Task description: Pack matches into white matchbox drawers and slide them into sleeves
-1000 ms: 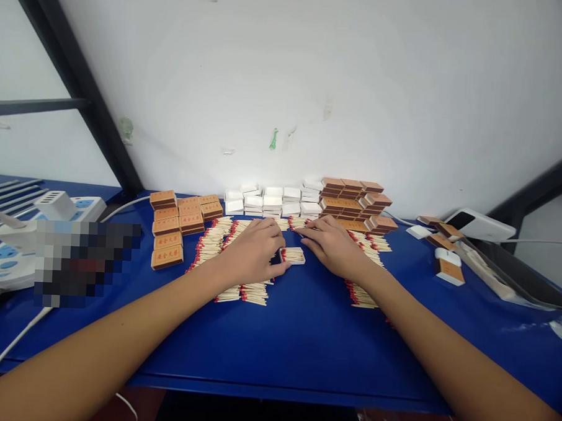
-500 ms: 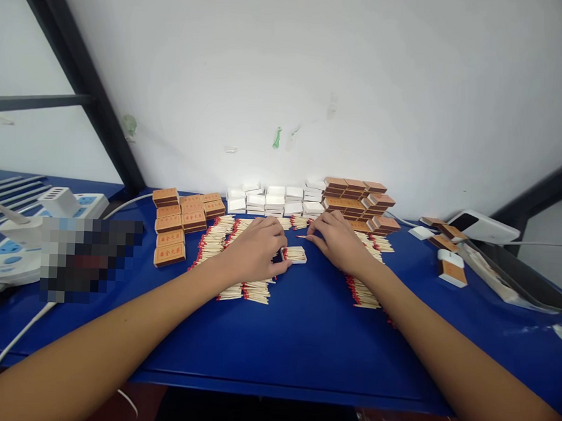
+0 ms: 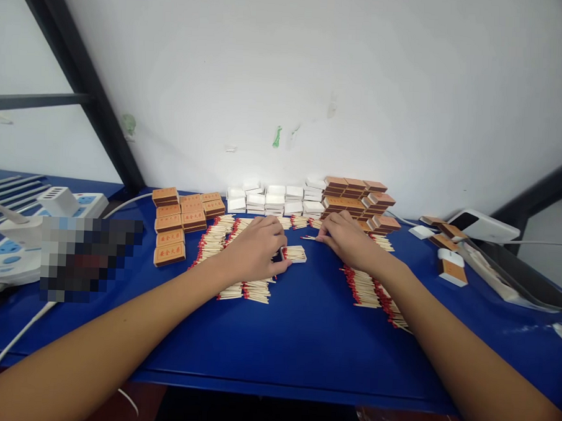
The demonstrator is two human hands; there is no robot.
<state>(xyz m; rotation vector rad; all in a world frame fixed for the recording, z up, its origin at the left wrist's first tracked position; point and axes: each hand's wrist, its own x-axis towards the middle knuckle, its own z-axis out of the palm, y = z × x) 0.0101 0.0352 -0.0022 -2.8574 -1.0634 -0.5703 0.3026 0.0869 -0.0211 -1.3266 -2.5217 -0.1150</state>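
My left hand is closed around the near end of a small white matchbox tray with matches lying in it. Part of that tray is hidden under my fingers. To its right, my right hand pinches a red-headed match between thumb and fingertips, its head pointing left, just above the blue tabletop. Rows of loose matches lie beside and beneath my left hand. More loose matches are spread under my right wrist.
White trays are stacked along the wall, beside piled brown matchbox sleeves. Closed matchboxes stand at left. A power strip and cables occupy the far left. A white device and more box parts lie at right.
My right hand has moved slightly right and toward me, with the match still in its pinch. More loose matches show near my right wrist. The left hand stays at the tray.
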